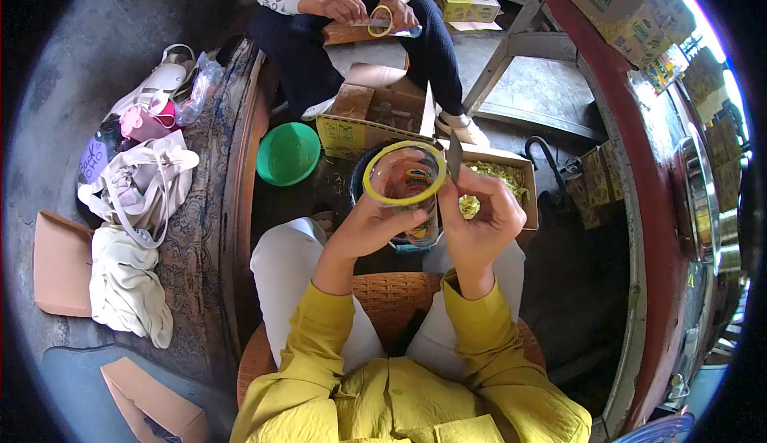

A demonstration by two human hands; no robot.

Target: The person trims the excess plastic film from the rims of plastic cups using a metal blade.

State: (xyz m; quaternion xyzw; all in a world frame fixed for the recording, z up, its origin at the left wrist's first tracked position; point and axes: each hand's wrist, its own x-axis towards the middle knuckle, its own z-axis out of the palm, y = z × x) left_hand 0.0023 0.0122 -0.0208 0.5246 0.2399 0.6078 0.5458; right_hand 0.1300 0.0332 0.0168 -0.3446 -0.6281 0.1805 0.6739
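A clear plastic cup (pixel 417 218) with a yellow rim is tilted with its open end toward me. My left hand (pixel 369 227) is wrapped round its left side, thumb across the front. Beside the rim, my right hand (pixel 483 218) pinches a small flat blade (pixel 455 155) that points upward. Behind the cup stands a dark tub, partly hidden. To its right, a cardboard box (pixel 534 218) holds yellow-green scraps (pixel 511 178).
Across from me a seated person's hands (pixel 363 13) hold a yellow ring (pixel 381 21) and a blade. A green basin (pixel 288 154) and an open carton (pixel 339 141) lie between us. Bags (pixel 144 179) rest at left; a wooden frame (pixel 543 46) stands at right.
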